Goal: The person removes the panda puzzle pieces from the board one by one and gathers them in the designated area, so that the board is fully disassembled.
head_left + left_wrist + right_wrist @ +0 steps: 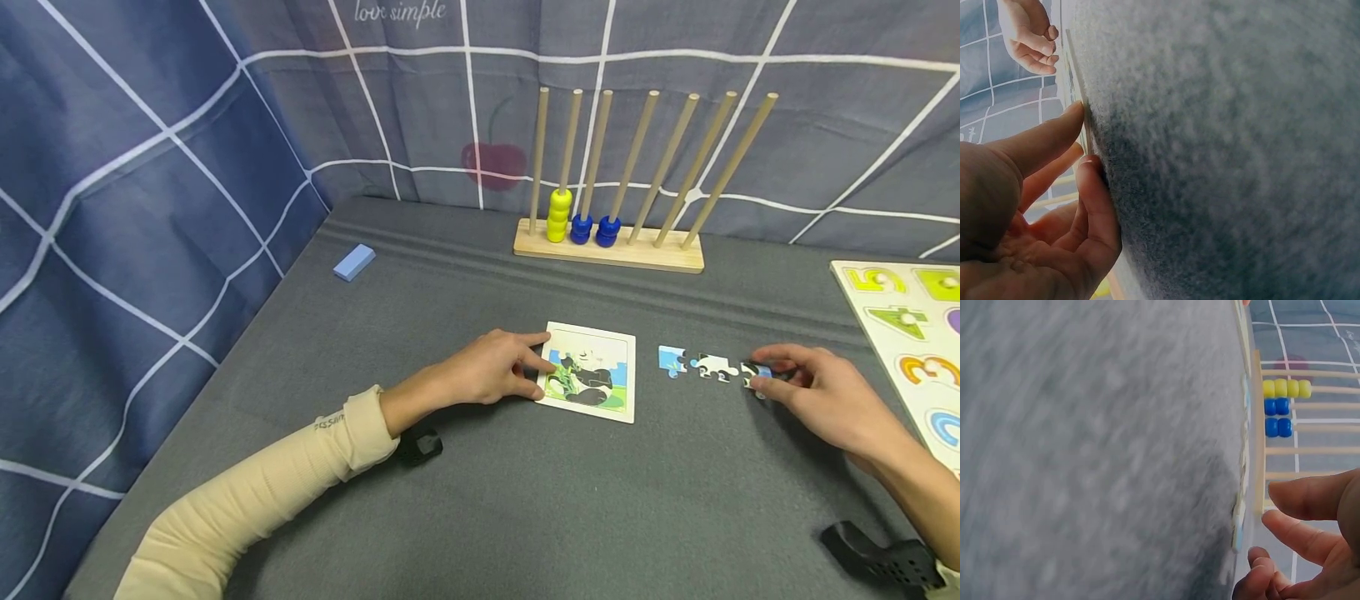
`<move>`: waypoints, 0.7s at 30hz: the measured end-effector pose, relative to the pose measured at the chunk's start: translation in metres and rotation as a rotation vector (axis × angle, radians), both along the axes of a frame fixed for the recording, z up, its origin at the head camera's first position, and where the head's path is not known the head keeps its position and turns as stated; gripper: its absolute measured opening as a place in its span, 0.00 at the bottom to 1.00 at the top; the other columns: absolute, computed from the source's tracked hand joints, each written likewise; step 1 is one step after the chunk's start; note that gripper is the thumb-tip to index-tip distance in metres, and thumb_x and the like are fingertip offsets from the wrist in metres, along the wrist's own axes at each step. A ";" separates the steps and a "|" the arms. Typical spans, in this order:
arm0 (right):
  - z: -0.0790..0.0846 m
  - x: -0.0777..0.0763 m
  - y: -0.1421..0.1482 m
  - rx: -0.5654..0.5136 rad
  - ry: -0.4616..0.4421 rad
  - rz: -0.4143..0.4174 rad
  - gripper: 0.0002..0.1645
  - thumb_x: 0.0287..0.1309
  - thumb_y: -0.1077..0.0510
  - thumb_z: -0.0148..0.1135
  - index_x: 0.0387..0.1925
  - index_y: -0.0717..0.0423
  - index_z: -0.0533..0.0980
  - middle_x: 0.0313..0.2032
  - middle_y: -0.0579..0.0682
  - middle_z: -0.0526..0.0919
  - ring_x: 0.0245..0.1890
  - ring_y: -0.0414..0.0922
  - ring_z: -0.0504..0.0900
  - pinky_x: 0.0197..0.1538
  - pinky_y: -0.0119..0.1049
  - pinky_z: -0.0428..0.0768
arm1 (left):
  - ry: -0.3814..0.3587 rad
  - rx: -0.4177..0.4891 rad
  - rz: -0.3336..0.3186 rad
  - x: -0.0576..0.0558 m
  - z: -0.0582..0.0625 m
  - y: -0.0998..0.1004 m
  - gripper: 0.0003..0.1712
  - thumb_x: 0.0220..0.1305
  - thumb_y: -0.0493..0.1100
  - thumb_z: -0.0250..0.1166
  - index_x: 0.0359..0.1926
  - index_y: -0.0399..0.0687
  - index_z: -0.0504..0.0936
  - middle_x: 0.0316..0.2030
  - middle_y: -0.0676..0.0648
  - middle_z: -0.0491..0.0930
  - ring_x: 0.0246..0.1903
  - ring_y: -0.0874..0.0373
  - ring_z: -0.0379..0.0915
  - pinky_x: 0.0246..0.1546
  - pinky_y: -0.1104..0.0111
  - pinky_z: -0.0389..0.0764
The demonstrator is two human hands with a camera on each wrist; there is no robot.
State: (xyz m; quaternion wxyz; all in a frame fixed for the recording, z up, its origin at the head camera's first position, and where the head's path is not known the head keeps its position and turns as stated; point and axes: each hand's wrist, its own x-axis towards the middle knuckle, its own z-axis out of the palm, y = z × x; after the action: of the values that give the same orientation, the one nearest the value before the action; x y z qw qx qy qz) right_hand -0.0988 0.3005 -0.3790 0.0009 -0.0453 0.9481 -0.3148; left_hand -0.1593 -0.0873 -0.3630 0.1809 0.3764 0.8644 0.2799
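A square panda jigsaw board point(592, 392) with a pale frame lies on the grey cloth. My left hand point(491, 367) rests along its left side, index finger and thumb at the corners and another fingertip over the picture. In the left wrist view the left fingertips point(1082, 109) meet the board's thin edge. To the board's right lie a blue jigsaw piece point(671, 360), a black-and-white one point(714, 367) and a third piece point(756, 372). My right hand point(821, 396) hovers over the third piece, thumb overlapping it; in the right wrist view nothing shows between thumb and index finger.
Behind the board stands a wooden peg counter point(609, 254) with yellow and blue beads. A blue block point(354, 262) lies at the left. On the right edge is a number puzzle board point(885, 333). Patterned curtains point(420, 108) border the back and left.
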 end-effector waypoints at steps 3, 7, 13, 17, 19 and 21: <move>0.003 0.000 -0.006 -0.037 0.001 0.012 0.20 0.63 0.62 0.64 0.54 0.68 0.76 0.41 0.59 0.75 0.27 0.39 0.66 0.26 0.34 0.64 | -0.004 -0.004 0.006 0.000 0.000 0.000 0.22 0.59 0.41 0.72 0.56 0.43 0.84 0.70 0.38 0.62 0.23 0.68 0.73 0.30 0.73 0.73; 0.008 0.001 -0.020 -0.065 -0.014 0.048 0.20 0.64 0.60 0.65 0.55 0.67 0.76 0.40 0.56 0.74 0.30 0.39 0.66 0.28 0.33 0.65 | 0.001 -0.025 0.023 0.000 0.001 0.002 0.25 0.59 0.42 0.73 0.58 0.43 0.82 0.70 0.39 0.63 0.23 0.69 0.74 0.32 0.73 0.74; 0.015 -0.001 -0.051 -0.089 -0.020 0.147 0.19 0.62 0.59 0.67 0.53 0.63 0.78 0.35 0.52 0.73 0.30 0.41 0.68 0.29 0.34 0.66 | -0.005 -0.070 0.060 0.001 0.003 0.006 0.34 0.59 0.43 0.73 0.65 0.39 0.75 0.72 0.40 0.59 0.26 0.70 0.75 0.32 0.74 0.75; 0.019 -0.002 -0.074 -0.107 -0.050 0.207 0.20 0.63 0.58 0.66 0.54 0.62 0.78 0.39 0.54 0.74 0.31 0.44 0.68 0.31 0.35 0.67 | -0.002 -0.092 0.051 -0.002 0.004 0.005 0.36 0.59 0.45 0.74 0.65 0.38 0.74 0.73 0.40 0.56 0.25 0.69 0.75 0.32 0.74 0.75; 0.020 -0.003 -0.085 -0.120 -0.064 0.238 0.20 0.63 0.59 0.66 0.54 0.63 0.78 0.41 0.55 0.75 0.33 0.45 0.68 0.33 0.35 0.67 | 0.019 -0.116 0.030 -0.004 0.005 0.005 0.35 0.59 0.48 0.74 0.64 0.38 0.75 0.73 0.41 0.57 0.23 0.69 0.74 0.37 0.72 0.74; 0.019 -0.005 -0.095 -0.126 -0.059 0.263 0.19 0.61 0.60 0.67 0.53 0.63 0.79 0.41 0.55 0.75 0.33 0.46 0.68 0.34 0.36 0.68 | 0.044 -0.147 0.008 -0.006 0.005 0.005 0.35 0.59 0.50 0.73 0.63 0.39 0.76 0.73 0.42 0.58 0.21 0.69 0.72 0.42 0.70 0.74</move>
State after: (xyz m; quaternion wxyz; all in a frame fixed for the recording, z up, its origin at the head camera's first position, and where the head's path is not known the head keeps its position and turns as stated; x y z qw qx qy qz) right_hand -0.1033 0.2055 -0.3595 0.0673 -0.1598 0.9118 -0.3722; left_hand -0.1653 -0.0819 -0.3579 0.1878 0.3648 0.8879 0.2082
